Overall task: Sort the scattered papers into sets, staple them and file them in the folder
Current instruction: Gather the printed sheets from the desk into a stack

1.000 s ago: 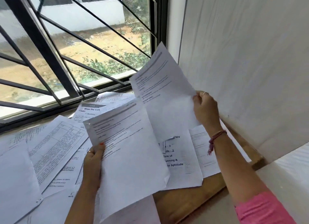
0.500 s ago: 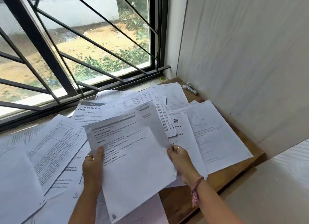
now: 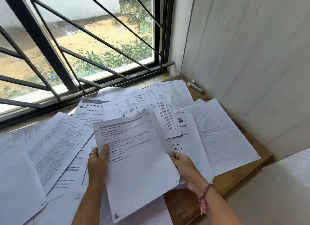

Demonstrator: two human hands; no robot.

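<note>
Both hands hold a set of printed sheets (image 3: 139,166) above the wooden table (image 3: 234,179). My left hand (image 3: 98,162) grips its left edge, thumb on the printed face. My right hand (image 3: 184,167) grips the right edge, its fingers tucked behind the sheets. A second sheet peeks out behind the top one. Many loose printed papers (image 3: 50,151) lie scattered and overlapping across the table. A silver stapler (image 3: 195,87) lies at the far right corner near the wall. No folder is visible.
A barred window (image 3: 83,48) runs along the far side of the table. A white wall panel (image 3: 251,65) closes off the right. A small yellow-green object (image 3: 166,76) sits on the sill. A white surface (image 3: 276,191) lies at the lower right.
My right hand brought its raised sheet down and slid it behind the sheet in my left hand. Both hands now hold the two together as one set.
</note>
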